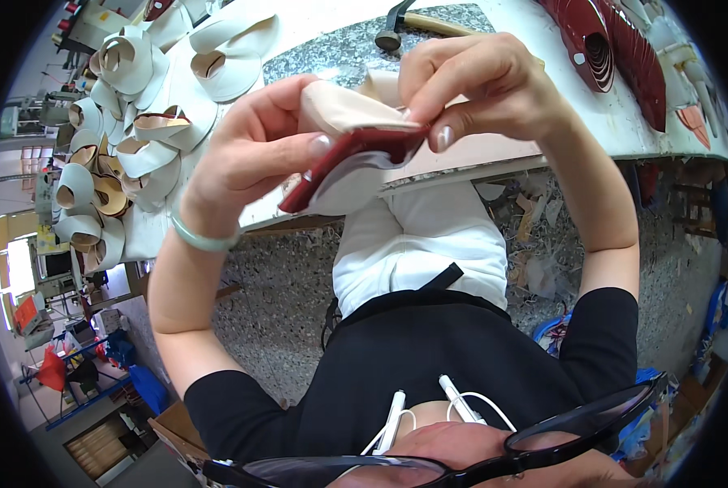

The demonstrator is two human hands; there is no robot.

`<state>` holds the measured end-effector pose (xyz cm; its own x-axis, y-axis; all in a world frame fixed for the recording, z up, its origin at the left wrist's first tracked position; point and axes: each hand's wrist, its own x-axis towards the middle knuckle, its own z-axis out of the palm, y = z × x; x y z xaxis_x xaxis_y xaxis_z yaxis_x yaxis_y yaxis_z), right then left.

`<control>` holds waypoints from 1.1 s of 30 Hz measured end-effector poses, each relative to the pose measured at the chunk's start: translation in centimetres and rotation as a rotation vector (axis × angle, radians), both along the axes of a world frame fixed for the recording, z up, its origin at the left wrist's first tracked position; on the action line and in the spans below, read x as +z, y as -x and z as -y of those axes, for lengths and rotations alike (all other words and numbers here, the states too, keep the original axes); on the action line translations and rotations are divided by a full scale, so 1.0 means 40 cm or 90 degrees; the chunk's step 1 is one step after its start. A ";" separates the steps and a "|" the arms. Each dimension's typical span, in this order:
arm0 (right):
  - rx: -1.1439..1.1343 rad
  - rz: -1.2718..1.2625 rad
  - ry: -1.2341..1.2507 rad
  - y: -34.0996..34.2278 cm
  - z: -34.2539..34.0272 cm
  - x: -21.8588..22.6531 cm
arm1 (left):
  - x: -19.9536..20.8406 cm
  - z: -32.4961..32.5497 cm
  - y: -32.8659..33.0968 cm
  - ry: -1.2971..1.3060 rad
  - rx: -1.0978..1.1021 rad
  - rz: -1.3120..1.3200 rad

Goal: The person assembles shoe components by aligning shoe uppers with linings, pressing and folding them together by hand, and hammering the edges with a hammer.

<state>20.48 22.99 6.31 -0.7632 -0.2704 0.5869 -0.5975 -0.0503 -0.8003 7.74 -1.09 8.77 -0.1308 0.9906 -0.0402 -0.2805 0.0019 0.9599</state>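
Two hands hold one shoe piece [349, 159] up in the air, above the edge of the white table [494, 150]. It is dark red on the outside and cream on the inside. The left hand [250, 154] pinches its left side, with the thumb pressed on the red edge. The right hand [482, 85] pinches the top right part between thumb and fingers. Both hands are closed tight on it. A pale green bracelet [201, 237] sits on the left wrist. Many cream shoe pieces [128, 130] lie in a pile on the table, off to the left. A hammer [396, 24] rests on a grey stone slab [339, 49] behind the hands. Dark red pieces [599, 41] lie far to the right.
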 end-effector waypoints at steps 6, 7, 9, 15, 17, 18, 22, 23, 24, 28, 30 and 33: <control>-0.164 -0.204 -0.718 0.004 -0.002 -0.040 | 0.012 -0.095 0.045 0.019 -0.202 -1.027; -0.254 -0.276 -0.777 -0.001 0.028 -0.085 | -0.018 -0.109 0.042 -0.019 -0.192 -1.090; -0.334 -0.298 -0.965 -0.005 0.070 -0.188 | -0.099 -0.120 0.039 -0.040 -0.199 -1.231; -0.395 -0.269 -0.945 -0.034 0.091 -0.262 | -0.229 -0.121 0.024 0.012 -0.042 -1.182; -0.382 -0.235 -0.924 -0.041 0.087 -0.252 | -0.236 -0.114 0.029 0.058 -0.002 -1.148; -0.377 -0.230 -0.924 -0.042 0.085 -0.251 | -0.236 -0.113 0.030 0.099 0.034 -1.118; -0.366 -0.157 -0.914 -0.031 0.080 -0.241 | -0.239 -0.120 0.015 0.129 0.054 -1.137; -0.392 -0.172 -0.887 -0.027 0.081 -0.233 | -0.245 -0.116 0.012 0.132 0.051 -1.132; -0.420 -0.187 -0.862 -0.021 0.083 -0.228 | -0.251 -0.114 0.011 0.075 0.078 -1.151; -0.332 -0.061 -0.904 -0.013 0.099 -0.218 | -0.242 -0.092 0.016 -0.026 0.129 -1.176; -0.327 -0.075 -0.923 -0.012 0.100 -0.215 | -0.236 -0.084 0.029 0.067 0.101 -1.130; -0.316 -0.080 -0.941 -0.005 0.114 -0.209 | -0.246 -0.076 0.009 0.073 0.140 -1.209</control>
<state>20.66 18.45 -2.05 -0.9160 -0.3879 0.1029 -0.3792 0.9205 0.0938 7.40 1.96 -1.07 -0.1793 0.9563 0.2310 0.9801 0.1939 -0.0420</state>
